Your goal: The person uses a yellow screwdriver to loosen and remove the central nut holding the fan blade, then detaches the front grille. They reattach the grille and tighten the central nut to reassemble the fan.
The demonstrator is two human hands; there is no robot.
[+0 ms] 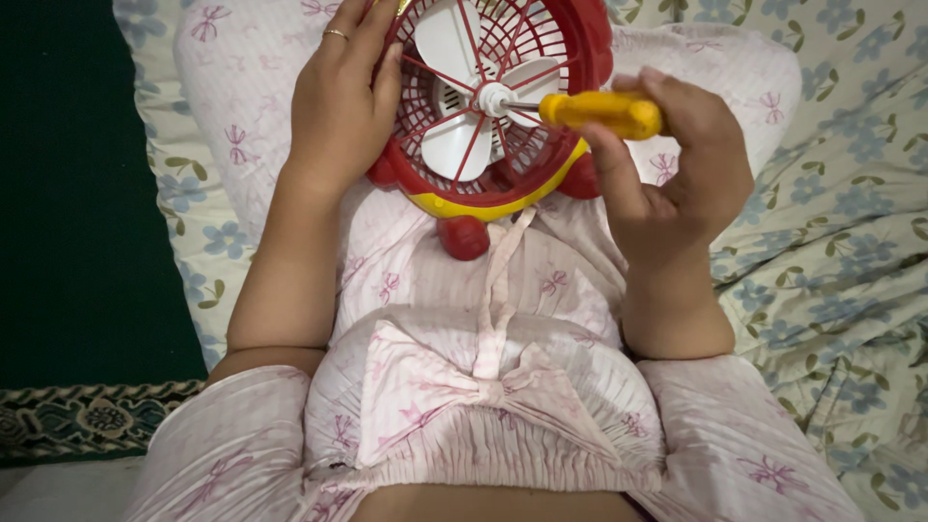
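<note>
Clamped around the rim of a small red toy fan (pixel 483 106) propped on the lap, the left hand (pixel 338 101) steadies it while the right hand (pixel 677 174) grips a yellow-handled screwdriver (pixel 599 111), tip at the white hub (pixel 493 99).

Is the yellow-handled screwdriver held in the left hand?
No, the right hand grips the yellow-handled screwdriver; the left hand steadies the red plastic fan.
</note>
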